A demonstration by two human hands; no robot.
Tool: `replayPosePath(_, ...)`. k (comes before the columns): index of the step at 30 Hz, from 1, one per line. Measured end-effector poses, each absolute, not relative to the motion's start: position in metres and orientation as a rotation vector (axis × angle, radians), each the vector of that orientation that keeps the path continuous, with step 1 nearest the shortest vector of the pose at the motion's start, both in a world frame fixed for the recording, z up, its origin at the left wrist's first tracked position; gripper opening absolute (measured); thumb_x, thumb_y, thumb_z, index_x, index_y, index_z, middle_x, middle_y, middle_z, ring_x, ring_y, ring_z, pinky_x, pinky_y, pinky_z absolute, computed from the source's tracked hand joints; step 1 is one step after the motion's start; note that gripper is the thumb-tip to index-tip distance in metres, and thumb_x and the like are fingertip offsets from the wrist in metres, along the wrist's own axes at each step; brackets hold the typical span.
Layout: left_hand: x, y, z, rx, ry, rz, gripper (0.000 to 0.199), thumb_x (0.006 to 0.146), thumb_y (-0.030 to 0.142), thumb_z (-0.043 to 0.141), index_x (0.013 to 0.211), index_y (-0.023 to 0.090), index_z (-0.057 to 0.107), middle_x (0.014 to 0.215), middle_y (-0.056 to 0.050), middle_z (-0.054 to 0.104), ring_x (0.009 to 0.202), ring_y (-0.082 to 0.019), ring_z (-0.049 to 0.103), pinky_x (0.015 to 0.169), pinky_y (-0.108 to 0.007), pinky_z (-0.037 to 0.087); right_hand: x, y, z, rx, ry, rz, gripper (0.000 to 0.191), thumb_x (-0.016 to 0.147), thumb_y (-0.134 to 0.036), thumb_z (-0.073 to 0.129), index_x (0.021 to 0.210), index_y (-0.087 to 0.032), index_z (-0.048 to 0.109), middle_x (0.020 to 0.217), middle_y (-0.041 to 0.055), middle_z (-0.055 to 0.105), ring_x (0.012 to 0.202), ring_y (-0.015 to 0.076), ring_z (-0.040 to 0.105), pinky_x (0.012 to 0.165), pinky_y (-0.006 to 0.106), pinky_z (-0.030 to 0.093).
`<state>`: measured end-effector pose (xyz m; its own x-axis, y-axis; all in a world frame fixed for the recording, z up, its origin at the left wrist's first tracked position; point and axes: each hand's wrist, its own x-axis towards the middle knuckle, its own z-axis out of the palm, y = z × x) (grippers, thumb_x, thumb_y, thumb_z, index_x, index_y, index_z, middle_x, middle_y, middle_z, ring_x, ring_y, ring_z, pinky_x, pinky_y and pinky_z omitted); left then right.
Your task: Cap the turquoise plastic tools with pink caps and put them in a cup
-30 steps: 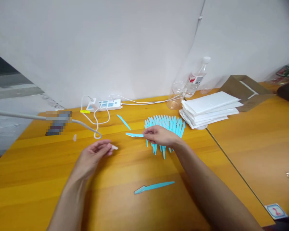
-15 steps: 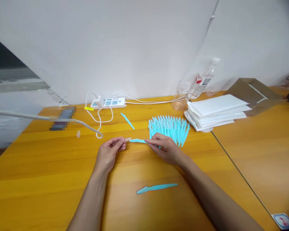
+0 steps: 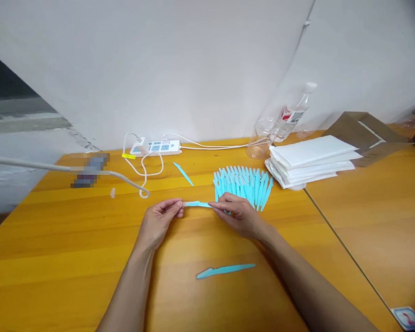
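My right hand (image 3: 238,213) pinches the handle of a light-blue eyebrow razor (image 3: 203,204), held level above the table with its blade end to the left. Between thumb and fingers of my left hand (image 3: 164,219) is a small clear cap (image 3: 186,204), which meets the razor's blade end and seems to lie over part of it. Just behind my right hand, several more blue razors (image 3: 244,182) lie in a fanned row. One loose razor (image 3: 183,174) rests farther back, and another razor (image 3: 225,270) lies nearer, between my forearms.
A white power strip (image 3: 155,148) with cables stands by the wall. To the left are a blurred-out phone-like object (image 3: 90,170) and a small clear piece (image 3: 112,192). At right are stacked white packets (image 3: 313,159), a bottle (image 3: 293,115), a clear container (image 3: 259,143) and a cardboard box (image 3: 363,136).
My left hand has moved slightly right, bringing the clear cap from apart to the razor's blade end. My right hand has hardly moved.
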<state>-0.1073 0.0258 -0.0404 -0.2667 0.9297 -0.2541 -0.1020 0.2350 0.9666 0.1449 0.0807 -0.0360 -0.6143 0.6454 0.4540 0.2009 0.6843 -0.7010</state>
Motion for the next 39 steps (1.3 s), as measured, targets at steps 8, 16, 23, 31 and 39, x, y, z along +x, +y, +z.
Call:
replayPosePath(8,-0.091,0.024,-0.039,0.826,1.434,1.266,0.035,0.070,0.039,0.082,0.093,0.015,0.074,0.076,-0.004,0.074,0.067,-0.012,0.066,0.074,-0.026,0.053,0.137,0.070,-0.039,-0.649,-2.190,0.730,0.033,0.098,-0.021,0.047,0.126,-0.028,0.064,0.086,0.0027,0.059,0.075,0.0115,0.056,0.069,0.023,0.045)
replayPosePath(16,-0.100,0.028,-0.028,0.879,1.498,1.303,0.075,0.073,0.047,0.078,0.136,0.016,0.053,0.107,-0.011,0.074,0.080,-0.016,0.069,0.079,-0.032,0.056,0.146,0.075,-0.031,-1.320,-2.188,0.096,0.037,0.100,-0.021,0.038,0.127,-0.016,0.064,0.084,0.0089,0.057,0.081,0.0195,0.052,0.075,0.030,0.042)
replayPosePath(23,-0.174,0.023,-0.024,0.882,1.872,1.266,0.058,0.068,0.054,0.077,0.111,0.016,0.070,0.104,-0.012,0.074,0.084,-0.020,0.068,0.068,-0.025,0.053,0.165,0.069,-0.039,-1.732,-2.335,-0.104,0.042,0.098,-0.020,0.039,0.132,-0.005,0.057,0.091,0.0163,0.058,0.083,0.0251,0.051,0.076,0.035,0.039)
replayPosePath(31,-0.259,0.024,-0.016,1.060,2.609,0.669,0.050,0.078,0.056,0.063,0.110,0.019,0.073,0.089,-0.007,0.075,0.085,-0.025,0.066,0.069,-0.028,0.045,0.145,0.088,-0.005,-1.688,-2.374,0.072,0.039,0.097,-0.038,0.047,0.123,-0.016,0.067,0.095,0.0139,0.060,0.093,0.0257,0.056,0.086,0.034,0.041)
replayPosePath(39,-0.287,0.055,-0.007,1.158,2.728,0.381,0.046,0.068,0.052,0.072,0.097,0.016,0.076,0.054,-0.003,0.061,0.080,-0.030,0.061,0.077,-0.035,0.042,0.006,0.159,0.001,-1.618,-2.464,0.554,0.040,0.092,-0.041,0.056,0.118,-0.013,0.065,0.119,0.0174,0.062,0.106,0.0272,0.062,0.088,0.034,0.048)
